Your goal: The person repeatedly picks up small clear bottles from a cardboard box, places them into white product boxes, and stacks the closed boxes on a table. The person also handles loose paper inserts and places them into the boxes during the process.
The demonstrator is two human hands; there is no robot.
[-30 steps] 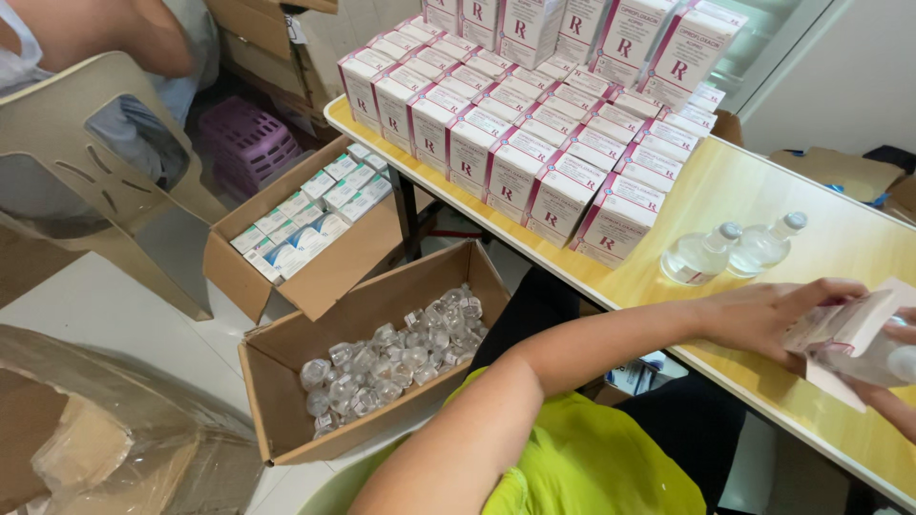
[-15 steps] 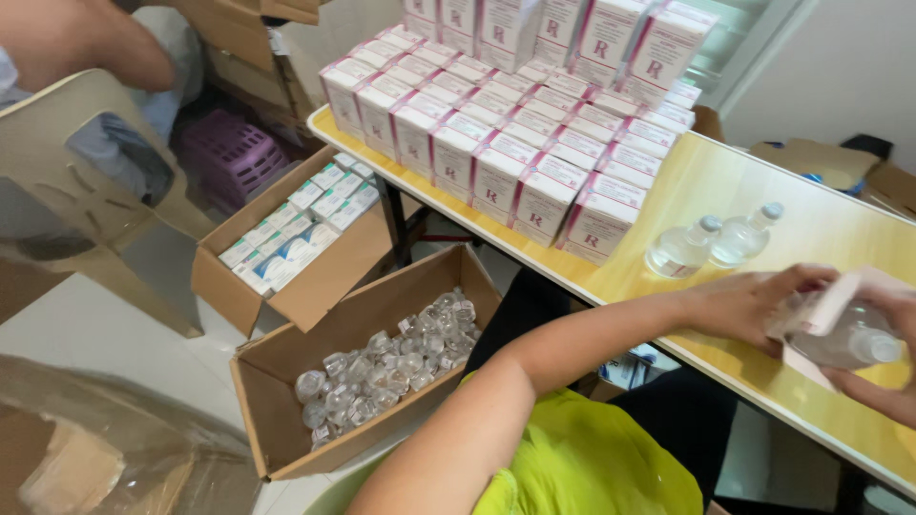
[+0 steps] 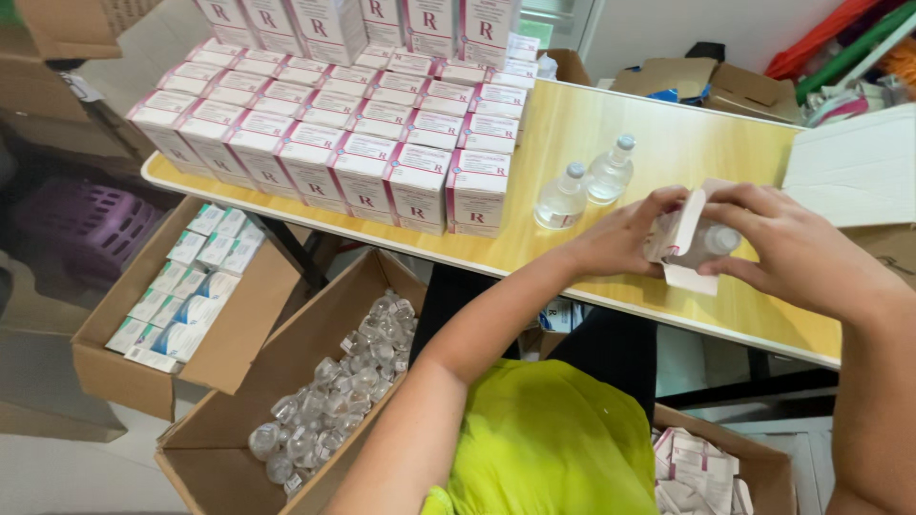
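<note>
Yellow laminate covers the counter [image 3: 611, 124] before you, which runs from far left to near right across a cluttered packing room. Your left hand [image 3: 625, 234] and right hand [image 3: 782, 243] meet over its near edge, just right of centre. Between them you hold a small white carton [image 3: 682, 238] with its flap open, and a clear bottle [image 3: 706, 243] sits partly inside it, cap end pointing right. Your left grip is closed around the carton's left side; your right grip wraps over the bottle and the carton from the right.

Just left of your hands and a little farther away, two more clear bottles [image 3: 587, 186] stand upright on the counter, side by side. Farther left, rows of pink-and-white boxes [image 3: 324, 133] fill the counter's left half, packed touching one another, with taller ones stacked at the far edge.

On the floor below, near the counter's near edge, an open cardboard box [image 3: 239, 448] holds a heap of clear bottles. Left of it, another cardboard box [image 3: 248, 324] holds blue-and-white packets in rows. At the near right, by your yellow-green shirt [image 3: 553, 439], a third box [image 3: 763, 458] holds flat folded cartons.
</note>
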